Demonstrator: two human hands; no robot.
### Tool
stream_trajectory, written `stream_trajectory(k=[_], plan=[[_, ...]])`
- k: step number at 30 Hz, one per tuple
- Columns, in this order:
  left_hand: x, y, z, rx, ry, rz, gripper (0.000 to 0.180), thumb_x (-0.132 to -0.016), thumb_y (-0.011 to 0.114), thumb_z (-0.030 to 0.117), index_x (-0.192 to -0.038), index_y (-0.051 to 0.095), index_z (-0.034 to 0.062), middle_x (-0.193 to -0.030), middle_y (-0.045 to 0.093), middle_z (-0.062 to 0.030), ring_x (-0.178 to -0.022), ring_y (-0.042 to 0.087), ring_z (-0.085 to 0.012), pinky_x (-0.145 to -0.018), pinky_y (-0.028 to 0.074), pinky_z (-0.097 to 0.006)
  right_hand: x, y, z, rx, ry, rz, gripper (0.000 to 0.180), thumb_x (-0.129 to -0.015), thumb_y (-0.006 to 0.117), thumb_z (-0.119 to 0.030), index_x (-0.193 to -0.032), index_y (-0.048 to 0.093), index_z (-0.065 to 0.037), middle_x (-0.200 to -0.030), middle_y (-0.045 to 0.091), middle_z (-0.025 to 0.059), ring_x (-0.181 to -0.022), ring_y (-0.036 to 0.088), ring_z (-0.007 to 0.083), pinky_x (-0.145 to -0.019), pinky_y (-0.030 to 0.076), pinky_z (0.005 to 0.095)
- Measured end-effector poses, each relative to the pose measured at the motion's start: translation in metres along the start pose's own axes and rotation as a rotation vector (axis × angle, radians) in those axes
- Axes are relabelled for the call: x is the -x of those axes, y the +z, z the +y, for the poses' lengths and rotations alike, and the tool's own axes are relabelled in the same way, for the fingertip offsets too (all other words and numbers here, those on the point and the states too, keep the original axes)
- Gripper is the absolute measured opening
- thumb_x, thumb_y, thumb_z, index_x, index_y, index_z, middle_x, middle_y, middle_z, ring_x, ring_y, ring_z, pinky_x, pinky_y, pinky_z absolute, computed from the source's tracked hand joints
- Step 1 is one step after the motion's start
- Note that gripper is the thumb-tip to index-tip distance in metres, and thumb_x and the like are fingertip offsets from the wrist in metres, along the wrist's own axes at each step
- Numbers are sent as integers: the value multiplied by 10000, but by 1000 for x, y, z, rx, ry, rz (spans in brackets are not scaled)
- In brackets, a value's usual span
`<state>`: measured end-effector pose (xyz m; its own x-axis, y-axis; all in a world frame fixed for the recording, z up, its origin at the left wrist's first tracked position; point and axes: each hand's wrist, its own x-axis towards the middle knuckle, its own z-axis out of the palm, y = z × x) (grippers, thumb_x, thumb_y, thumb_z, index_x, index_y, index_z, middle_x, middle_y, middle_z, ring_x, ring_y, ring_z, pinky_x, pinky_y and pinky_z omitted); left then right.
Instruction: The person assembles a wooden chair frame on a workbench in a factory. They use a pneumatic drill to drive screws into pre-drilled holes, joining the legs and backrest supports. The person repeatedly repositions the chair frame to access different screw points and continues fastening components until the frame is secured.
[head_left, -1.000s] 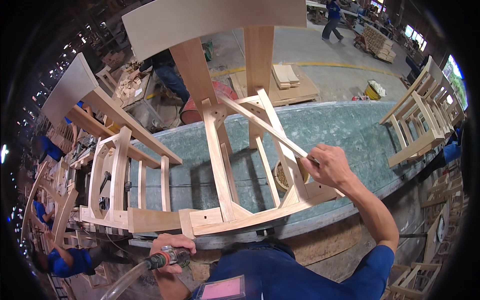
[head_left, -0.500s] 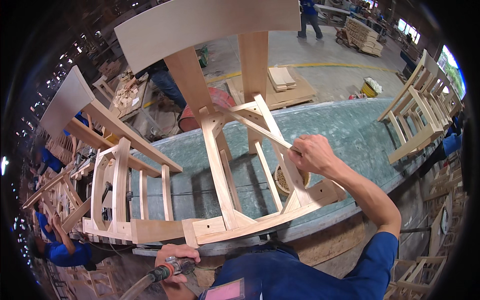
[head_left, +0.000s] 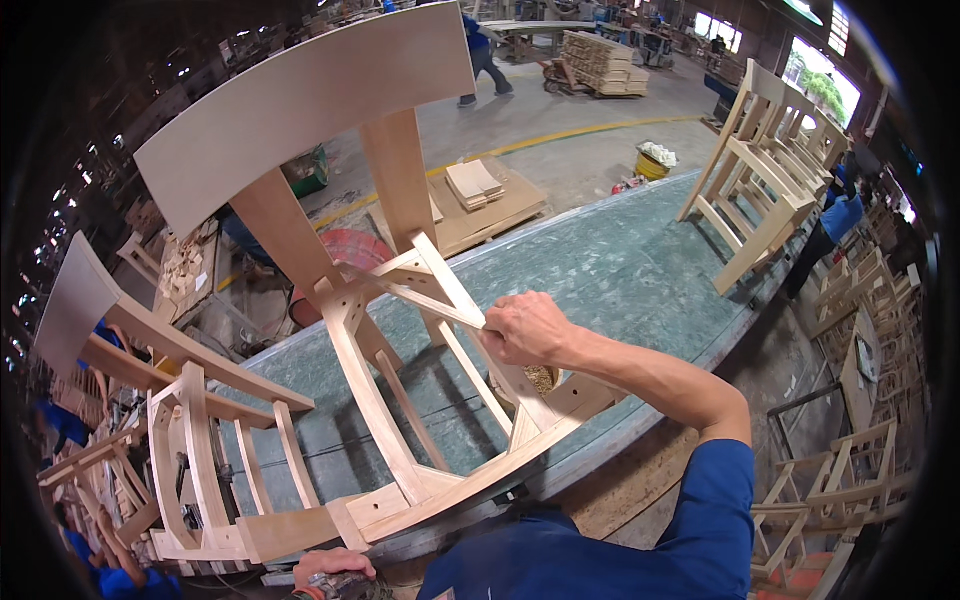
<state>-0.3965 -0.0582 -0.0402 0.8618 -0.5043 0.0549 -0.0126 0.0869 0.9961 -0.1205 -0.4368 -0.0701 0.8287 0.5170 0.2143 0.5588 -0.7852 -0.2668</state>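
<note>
An unfinished wooden chair frame [head_left: 360, 390] lies in front of me on the green-topped bench, its curved pale backrest panel [head_left: 310, 110] rising at the far side. My right hand [head_left: 530, 328] is closed round the near end of a thin wooden strip [head_left: 425, 301], which slants across the seat frame. Low at the lower edge, my left hand [head_left: 333, 566] is closed round an air tool [head_left: 350, 584], mostly cut off by the picture's edge. Beneath my right hand, a round container [head_left: 543, 379] of small tan pieces shows partly through the frame.
Another chair frame [head_left: 200, 470] stands close on the left. Several assembled frames [head_left: 765, 175] stand at the bench's far right end. Beyond the green bench top [head_left: 590, 260] lies a pallet with flat panels [head_left: 474, 184]. Co-workers in blue are at the left and right [head_left: 838, 220].
The view has swung to the right, so the chair frame and both hands appear farther left. My right hand keeps its grip on the strip; the air tool has slipped mostly out of view.
</note>
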Motion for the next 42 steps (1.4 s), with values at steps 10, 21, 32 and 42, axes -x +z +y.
stream_trajectory(k=[10,21,32,42], plan=[[25,-4,-18,84,-128,63,780,-732,806,356,-1323,526,-69,-1170,616,-200,-1102,603,-299,-962,470,-433,3,0,2,6,-12,25,280,-819,609,-291,-698,679,-48,-761,665,141,-690,662,370,-637,542,483],[9,0,-16,56,-73,73,758,-720,818,373,-1268,557,-80,-1097,632,-215,-1017,624,-308,-893,492,-421,2,2,6,13,-90,81,267,-805,628,-271,-674,669,-41,-709,644,130,-636,642,364,-584,522,480],[10,2,-17,41,-43,95,739,-707,830,390,-1213,589,-90,-1023,648,-229,-931,645,-316,-823,514,-410,3,1,4,-13,-46,51,274,-811,617,-284,-701,688,-43,-745,659,140,-673,652,371,-624,528,482],[8,4,-18,32,-22,105,725,-695,841,405,-1164,618,-100,-956,662,-242,-853,664,-323,-761,534,-399,-5,6,4,8,-73,103,308,-822,633,-305,-684,681,-34,-718,649,140,-643,646,370,-591,518,481]])
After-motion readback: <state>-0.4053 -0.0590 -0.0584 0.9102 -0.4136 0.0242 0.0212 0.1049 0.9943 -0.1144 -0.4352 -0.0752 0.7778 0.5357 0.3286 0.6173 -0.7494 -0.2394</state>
